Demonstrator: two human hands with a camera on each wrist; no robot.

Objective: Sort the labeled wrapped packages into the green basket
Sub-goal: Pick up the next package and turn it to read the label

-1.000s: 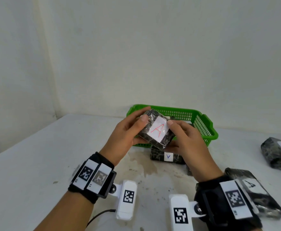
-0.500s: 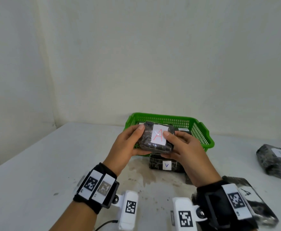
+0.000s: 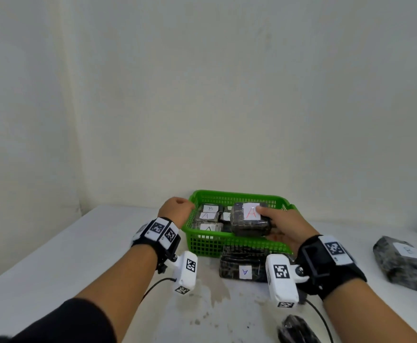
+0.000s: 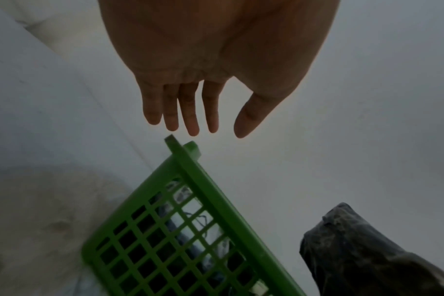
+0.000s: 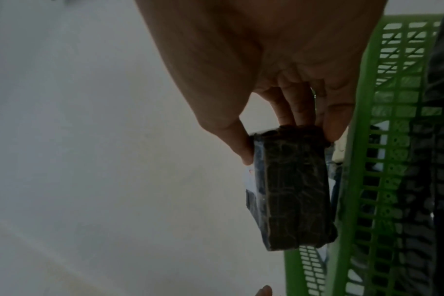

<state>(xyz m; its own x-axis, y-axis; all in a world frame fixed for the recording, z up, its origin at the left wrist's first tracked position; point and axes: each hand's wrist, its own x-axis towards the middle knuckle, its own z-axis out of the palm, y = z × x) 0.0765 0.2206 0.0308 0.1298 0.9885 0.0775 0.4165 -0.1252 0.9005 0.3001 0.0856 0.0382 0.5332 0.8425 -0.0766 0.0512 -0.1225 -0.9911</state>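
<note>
My right hand [image 3: 280, 225] grips a dark wrapped package with a red "A" label [image 3: 249, 219] by its right end, holding it just above the green basket [image 3: 210, 243]. In the right wrist view the thumb and fingers pinch the package [image 5: 292, 190] beside the basket wall [image 5: 393, 160]. Several labeled packages [image 3: 208, 219] lie inside the basket. My left hand [image 3: 176, 210] hovers at the basket's left rim with straight fingers [image 4: 188, 112] and holds nothing; the rim [image 4: 203, 180] lies just below the fingertips.
Another "A" package [image 3: 243, 267] lies on the white table right in front of the basket. A larger wrapped package [image 3: 402, 263] sits at the far right. A dark package [image 3: 296, 330] lies near the front edge. A wall stands close behind the basket.
My left hand has let go of the red "A" package and moved left to the basket's rim. My right hand alone has carried the package forward over the basket.
</note>
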